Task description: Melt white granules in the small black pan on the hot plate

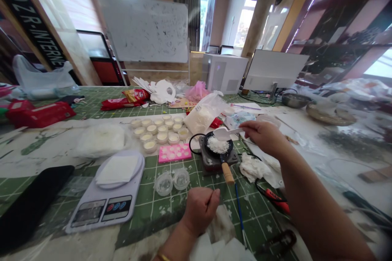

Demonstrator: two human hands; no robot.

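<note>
The right hand (266, 135) pinched a white scoop (227, 133) just above a small black pan (218, 146) of white flakes, set on a burner (218, 160). The left hand (200, 209) rested fisted on the green mat (153, 200).

The table (147, 208) is covered in green with a white grid; the spoon (225, 133) is white; the small pan (218, 145) black with pale flakes; the mould (174, 153) pink; the scale (105, 189) white.
</note>
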